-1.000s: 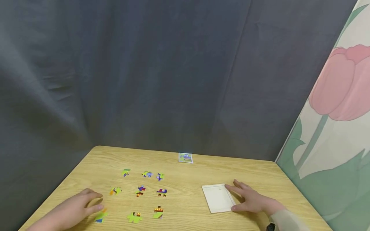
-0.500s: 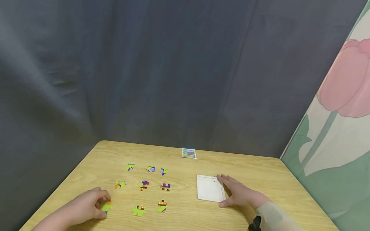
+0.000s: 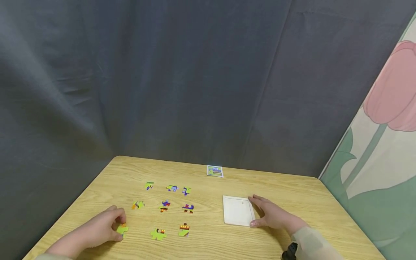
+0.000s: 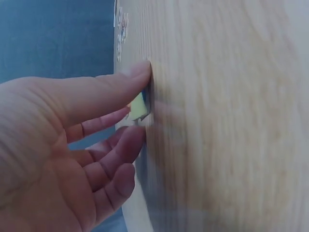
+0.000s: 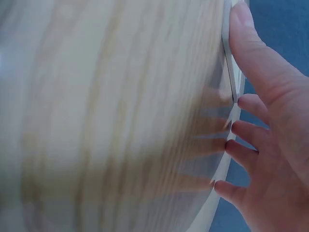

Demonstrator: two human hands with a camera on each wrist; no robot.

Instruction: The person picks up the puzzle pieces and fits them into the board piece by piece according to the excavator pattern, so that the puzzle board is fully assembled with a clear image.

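Head view: flat square white tray (image 3: pixel 238 211), woodgrain table (image 3: pixel 211 245).

A: What colours are the puzzle pieces (image 3: pixel 165 206) on the counter (image 3: pixel 208 245)?

B: Lime green, with bits of blue, red and orange. The counter is pale yellow wood grain.

A: And the tray (image 3: pixel 238 211)?

B: Plain white. Behind hangs a dark grey curtain (image 3: pixel 162 79); at right, a pink tulip panel (image 3: pixel 383 119) with green leaves.

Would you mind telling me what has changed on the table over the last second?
The left hand closed on the nearest green puzzle piece and now pinches it at the table. The right hand turned the white tray from skewed to square and slid it slightly left. The other pieces and the small picture card stayed put.
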